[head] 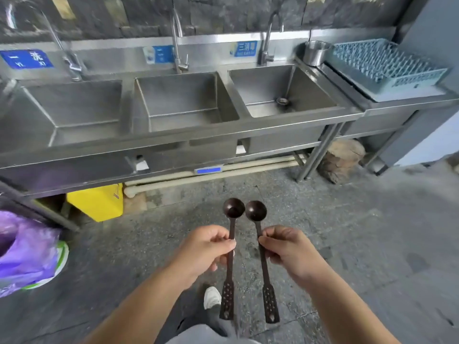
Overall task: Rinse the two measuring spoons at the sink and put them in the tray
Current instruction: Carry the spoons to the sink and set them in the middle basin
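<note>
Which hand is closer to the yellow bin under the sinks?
The left. The left hand holds its spoon just right of and below the yellow bin. The right hand, with the other spoon, is farther right, beyond the left hand.

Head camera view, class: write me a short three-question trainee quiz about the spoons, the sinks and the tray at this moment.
1. True or false: each hand holds one measuring spoon by its handle.
2. How many sink basins are in the steel unit?
3. Multiple choice: the blue tray sits A) in the middle basin, B) on the counter right of the basins, C) on the floor.

Key
1. True: the left hand holds the left spoon, the right hand holds the right spoon, bowls up.
2. Three in the sink unit.
3. B: the blue tray sits beside a steel pot.
</note>
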Action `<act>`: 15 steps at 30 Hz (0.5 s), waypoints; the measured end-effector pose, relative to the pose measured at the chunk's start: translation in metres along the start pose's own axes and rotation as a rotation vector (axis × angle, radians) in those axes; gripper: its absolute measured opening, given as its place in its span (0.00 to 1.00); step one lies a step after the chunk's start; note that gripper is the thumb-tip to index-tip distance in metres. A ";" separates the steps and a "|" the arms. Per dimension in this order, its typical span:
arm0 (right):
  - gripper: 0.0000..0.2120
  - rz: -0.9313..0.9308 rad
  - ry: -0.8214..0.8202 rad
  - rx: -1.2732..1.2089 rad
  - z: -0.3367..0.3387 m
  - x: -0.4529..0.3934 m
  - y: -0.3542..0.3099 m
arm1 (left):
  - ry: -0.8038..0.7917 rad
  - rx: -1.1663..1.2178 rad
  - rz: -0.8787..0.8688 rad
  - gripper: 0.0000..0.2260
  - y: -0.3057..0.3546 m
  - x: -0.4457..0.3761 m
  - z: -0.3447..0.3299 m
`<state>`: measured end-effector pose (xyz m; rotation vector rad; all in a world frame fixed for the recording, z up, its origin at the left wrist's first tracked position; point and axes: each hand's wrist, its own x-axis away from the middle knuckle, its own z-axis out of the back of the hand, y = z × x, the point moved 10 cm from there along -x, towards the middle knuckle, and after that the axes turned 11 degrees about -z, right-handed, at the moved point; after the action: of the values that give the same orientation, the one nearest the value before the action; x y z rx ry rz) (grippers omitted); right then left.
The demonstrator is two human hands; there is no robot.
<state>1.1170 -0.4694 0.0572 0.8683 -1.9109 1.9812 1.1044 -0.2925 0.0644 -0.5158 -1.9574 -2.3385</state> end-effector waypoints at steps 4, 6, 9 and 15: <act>0.09 -0.013 -0.043 0.068 -0.018 -0.065 -0.052 | 0.061 0.004 0.000 0.05 0.018 -0.053 0.053; 0.11 -0.008 -0.066 0.109 -0.026 -0.094 -0.079 | 0.084 0.004 -0.006 0.04 0.028 -0.077 0.075; 0.09 -0.003 -0.100 0.150 -0.033 -0.138 -0.115 | 0.124 0.008 -0.011 0.03 0.038 -0.113 0.105; 0.06 0.000 -0.173 0.171 -0.041 -0.231 -0.165 | 0.212 0.029 0.024 0.03 0.040 -0.190 0.148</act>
<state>1.3834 -0.3618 0.0614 1.1175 -1.8482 2.1576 1.3257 -0.1909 0.0695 -0.2740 -1.8758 -2.2418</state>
